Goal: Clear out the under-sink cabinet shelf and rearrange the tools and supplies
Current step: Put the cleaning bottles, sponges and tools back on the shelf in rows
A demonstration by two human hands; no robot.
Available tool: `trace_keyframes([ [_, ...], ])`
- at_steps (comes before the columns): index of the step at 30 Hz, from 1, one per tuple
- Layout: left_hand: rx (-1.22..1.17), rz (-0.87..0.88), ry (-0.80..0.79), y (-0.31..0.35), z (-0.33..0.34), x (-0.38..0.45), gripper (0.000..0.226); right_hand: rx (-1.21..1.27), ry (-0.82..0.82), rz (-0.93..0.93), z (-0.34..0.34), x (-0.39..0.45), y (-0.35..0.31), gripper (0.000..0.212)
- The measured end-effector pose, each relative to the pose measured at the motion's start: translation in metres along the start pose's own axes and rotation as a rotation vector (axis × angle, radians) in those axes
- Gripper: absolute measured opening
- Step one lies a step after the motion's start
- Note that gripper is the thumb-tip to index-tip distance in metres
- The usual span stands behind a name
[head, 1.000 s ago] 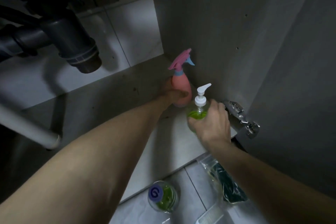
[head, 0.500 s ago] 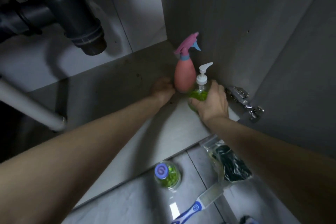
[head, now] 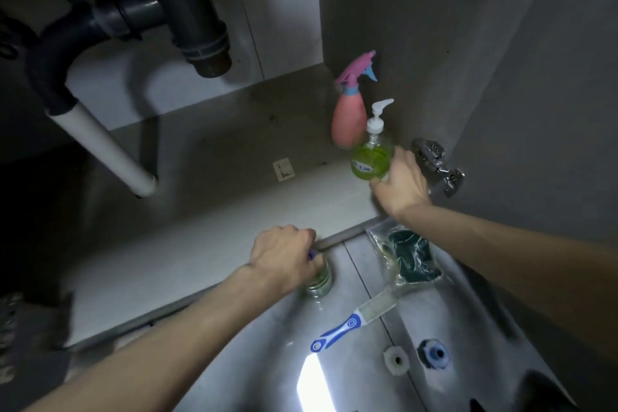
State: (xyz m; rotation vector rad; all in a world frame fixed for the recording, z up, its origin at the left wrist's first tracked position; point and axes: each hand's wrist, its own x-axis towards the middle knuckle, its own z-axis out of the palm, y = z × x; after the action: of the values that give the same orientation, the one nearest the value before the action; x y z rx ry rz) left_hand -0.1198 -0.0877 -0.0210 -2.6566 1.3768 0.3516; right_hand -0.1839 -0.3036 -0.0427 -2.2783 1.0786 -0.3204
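Observation:
A pink spray bottle [head: 349, 117] with a pink and blue trigger stands upright on the cabinet shelf [head: 214, 184] against the right wall. Just in front of it stands a green pump bottle [head: 370, 157] with a white pump; my right hand [head: 399, 182] is curled around its right side. On the tiled floor below the shelf edge, my left hand [head: 284, 256] grips the top of a clear jar [head: 319, 279] with green contents and a purple lid, mostly hidden under the hand.
Grey drain pipes [head: 187, 20] and a white pipe [head: 103, 144] hang over the left of the shelf. A metal door hinge [head: 434, 164] juts out by my right hand. A bagged green scrubber [head: 409, 256], a blue-handled brush [head: 354, 319] and two small round fittings [head: 414, 356] lie on the floor.
My left hand let go of the pink spray bottle, drew back off the shelf and came down onto the jar on the floor. My right hand stayed on the green pump bottle.

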Motion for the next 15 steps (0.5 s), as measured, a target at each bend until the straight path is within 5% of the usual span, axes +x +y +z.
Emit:
trace_keyframes([
  [4,-0.229,-0.046,0.079,-0.009,-0.025,0.010,0.028,0.014,-0.275,-0.130,-0.006,-0.019,0.014,0.059],
  [7,-0.336,-0.052,0.192,-0.008,-0.057,0.022,0.028,-0.033,-0.580,-0.324,-0.011,-0.032,0.017,0.088],
  [10,-0.425,0.003,0.294,0.003,-0.086,0.036,0.026,-0.075,-0.529,-0.413,-0.009,-0.039,0.013,0.089],
  [15,-0.594,-0.035,0.360,0.017,-0.102,0.051,0.033,0.012,-0.245,-0.248,-0.028,-0.024,0.020,0.071],
])
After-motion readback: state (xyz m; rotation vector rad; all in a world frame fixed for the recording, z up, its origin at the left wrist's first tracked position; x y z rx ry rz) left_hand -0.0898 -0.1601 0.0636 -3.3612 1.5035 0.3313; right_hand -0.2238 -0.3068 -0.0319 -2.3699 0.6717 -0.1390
